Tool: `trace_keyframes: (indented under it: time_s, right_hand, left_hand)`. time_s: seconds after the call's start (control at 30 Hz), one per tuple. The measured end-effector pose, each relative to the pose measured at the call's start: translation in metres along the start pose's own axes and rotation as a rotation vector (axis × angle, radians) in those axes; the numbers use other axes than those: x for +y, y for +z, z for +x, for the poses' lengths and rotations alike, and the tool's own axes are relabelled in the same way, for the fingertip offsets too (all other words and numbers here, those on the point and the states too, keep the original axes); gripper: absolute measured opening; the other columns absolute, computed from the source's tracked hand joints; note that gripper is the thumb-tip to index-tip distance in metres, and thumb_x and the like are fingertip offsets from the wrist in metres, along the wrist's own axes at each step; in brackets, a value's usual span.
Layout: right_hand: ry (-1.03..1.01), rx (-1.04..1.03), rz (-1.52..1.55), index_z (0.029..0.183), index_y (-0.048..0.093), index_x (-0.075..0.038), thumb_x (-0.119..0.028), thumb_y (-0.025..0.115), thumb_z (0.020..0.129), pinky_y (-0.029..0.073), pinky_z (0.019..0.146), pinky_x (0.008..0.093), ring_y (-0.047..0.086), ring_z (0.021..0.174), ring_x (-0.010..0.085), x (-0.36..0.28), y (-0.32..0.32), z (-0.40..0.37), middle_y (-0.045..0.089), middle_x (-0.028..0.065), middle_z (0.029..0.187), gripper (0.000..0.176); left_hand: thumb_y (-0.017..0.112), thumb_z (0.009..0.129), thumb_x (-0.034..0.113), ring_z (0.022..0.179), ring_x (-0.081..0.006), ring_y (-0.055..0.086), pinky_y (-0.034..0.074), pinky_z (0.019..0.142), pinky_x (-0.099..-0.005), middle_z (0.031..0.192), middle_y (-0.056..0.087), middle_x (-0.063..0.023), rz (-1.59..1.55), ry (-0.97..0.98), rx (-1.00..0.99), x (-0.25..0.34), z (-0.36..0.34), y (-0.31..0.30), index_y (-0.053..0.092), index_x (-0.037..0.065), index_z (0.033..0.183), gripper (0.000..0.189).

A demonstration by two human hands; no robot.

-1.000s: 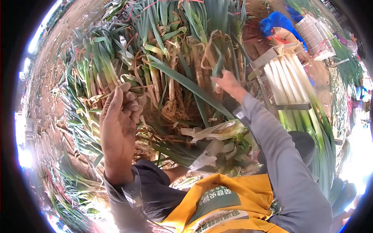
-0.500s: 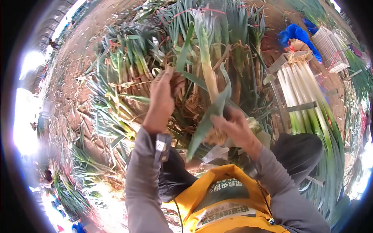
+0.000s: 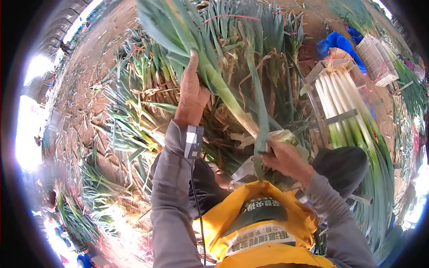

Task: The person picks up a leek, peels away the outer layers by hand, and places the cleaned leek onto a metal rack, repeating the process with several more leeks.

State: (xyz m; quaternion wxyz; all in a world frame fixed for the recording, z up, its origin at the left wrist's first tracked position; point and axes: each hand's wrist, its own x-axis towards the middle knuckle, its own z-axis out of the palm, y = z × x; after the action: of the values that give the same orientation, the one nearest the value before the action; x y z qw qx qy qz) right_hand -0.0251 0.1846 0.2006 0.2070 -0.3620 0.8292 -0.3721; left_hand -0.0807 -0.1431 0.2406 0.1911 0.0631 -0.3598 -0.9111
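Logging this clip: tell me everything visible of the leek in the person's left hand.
The leek is long, with broad blue-green leaves fanning at its upper end, narrowing through light green to a pale, yellowish stalk. It slants from upper left to lower right, in front of the leek pile. The left hand grips it where the leaves gather; the right hand is at the pale lower end, its hold unclear. A green strip of leaf crosses that end, and no roots show.

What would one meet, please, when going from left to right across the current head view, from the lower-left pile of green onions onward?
Piled green onions → left hand → right hand → neatly laid row of white-stalked green onions.
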Motion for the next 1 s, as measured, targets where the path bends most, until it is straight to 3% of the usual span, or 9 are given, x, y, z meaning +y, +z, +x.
trace_keyframes:
  time_s: [0.1, 0.17, 0.2, 0.3, 0.4, 0.47, 0.6, 0.87, 1.0]
  right_hand:
    - [-0.034, 0.032, 0.071, 0.122, 0.063, -0.002, -0.027, 0.071, 0.094, 0.051, 0.079, 0.0452, 0.065, 0.094, 0.0417, 0.020, 0.011, 0.049, 0.067, 0.0221, 0.102, 0.038]
    - [-0.164, 0.147, 0.038, 0.122, 0.064, 0.000, -0.028, 0.069, 0.097, 0.051, 0.085, 0.0420, 0.068, 0.099, 0.0338, -0.003, -0.002, 0.097, 0.068, 0.0200, 0.112, 0.038]
    - [-0.179, 0.186, 0.259, 0.121, 0.065, 0.001, -0.028, 0.070, 0.097, 0.051, 0.086, 0.0396, 0.068, 0.099, 0.0277, -0.020, -0.004, 0.119, 0.069, 0.0176, 0.112, 0.038]
    - [-0.233, 0.159, 0.481, 0.118, 0.067, 0.004, -0.024, 0.075, 0.094, 0.051, 0.091, 0.0331, 0.064, 0.103, 0.0143, -0.074, -0.026, 0.166, 0.071, 0.0105, 0.111, 0.038]
    - [-0.341, 0.082, 0.767, 0.117, 0.068, 0.005, -0.022, 0.078, 0.091, 0.051, 0.091, 0.0308, 0.064, 0.100, 0.0145, -0.080, -0.014, 0.192, 0.071, 0.0102, 0.107, 0.039]
    - [-0.311, 0.069, 0.713, 0.117, 0.069, 0.004, -0.023, 0.079, 0.090, 0.051, 0.091, 0.0301, 0.064, 0.099, 0.0136, -0.083, -0.012, 0.193, 0.071, 0.0092, 0.106, 0.039]
    - [-0.281, 0.064, 0.674, 0.114, 0.068, 0.003, -0.024, 0.081, 0.089, 0.052, 0.087, 0.0290, 0.064, 0.095, 0.0119, -0.095, -0.015, 0.193, 0.071, 0.0063, 0.103, 0.039]
    - [-0.320, 0.326, 0.503, 0.110, 0.067, 0.003, -0.022, 0.079, 0.090, 0.050, 0.079, 0.0262, 0.061, 0.088, 0.0079, -0.098, -0.008, 0.164, 0.069, 0.0048, 0.095, 0.034]
    - [-0.100, 0.180, 0.466, 0.108, 0.066, 0.003, -0.022, 0.079, 0.088, 0.051, 0.081, 0.0305, 0.064, 0.092, 0.0132, -0.066, 0.007, 0.104, 0.068, 0.0102, 0.099, 0.034]
  left_hand:
    - [0.060, 0.102, 0.045, 0.115, -0.0300, 0.065, 0.049, 0.109, -0.0468, 0.123, 0.064, -0.0166, 0.132, 0.031, 0.022, 0.015, -0.016, 0.006, 0.054, 0.000, 0.133, 0.055]
    - [0.058, 0.103, 0.047, 0.120, -0.0295, 0.062, 0.047, 0.111, -0.0459, 0.124, 0.064, -0.0174, 0.142, 0.042, -0.020, 0.020, -0.026, 0.011, 0.055, -0.001, 0.133, 0.057]
    - [0.055, 0.104, 0.048, 0.124, -0.0291, 0.060, 0.046, 0.112, -0.0457, 0.126, 0.064, -0.0181, 0.153, 0.050, -0.034, 0.020, -0.029, 0.013, 0.055, -0.002, 0.133, 0.058]
    - [0.054, 0.104, 0.050, 0.122, -0.0275, 0.060, 0.047, 0.110, -0.0450, 0.126, 0.064, -0.0177, 0.120, 0.038, -0.083, 0.018, -0.029, 0.005, 0.055, -0.001, 0.134, 0.059]
    - [0.053, 0.103, 0.052, 0.107, -0.0241, 0.065, 0.055, 0.096, -0.0401, 0.117, 0.067, -0.0136, 0.179, 0.135, -0.029, 0.025, -0.027, 0.005, 0.058, 0.001, 0.129, 0.058]
    - [0.054, 0.101, 0.057, 0.095, -0.0235, 0.068, 0.060, 0.084, -0.0366, 0.107, 0.067, -0.0105, 0.241, 0.174, 0.012, 0.028, -0.026, 0.003, 0.059, 0.002, 0.124, 0.060]
    - [0.055, 0.100, 0.059, 0.091, -0.0238, 0.069, 0.062, 0.080, -0.0402, 0.103, 0.068, -0.0111, 0.192, 0.155, -0.016, 0.027, -0.019, 0.003, 0.060, 0.001, 0.122, 0.062]
    - [0.060, 0.099, 0.056, 0.083, -0.0180, 0.069, 0.062, 0.080, -0.0355, 0.095, 0.068, -0.0071, 0.292, 0.256, 0.033, 0.032, -0.022, 0.010, 0.060, 0.002, 0.119, 0.057]
    - [0.061, 0.099, 0.054, 0.079, -0.0172, 0.066, 0.062, 0.083, -0.0375, 0.091, 0.065, -0.0073, 0.214, 0.330, 0.084, 0.048, -0.015, 0.008, 0.059, 0.002, 0.115, 0.055]
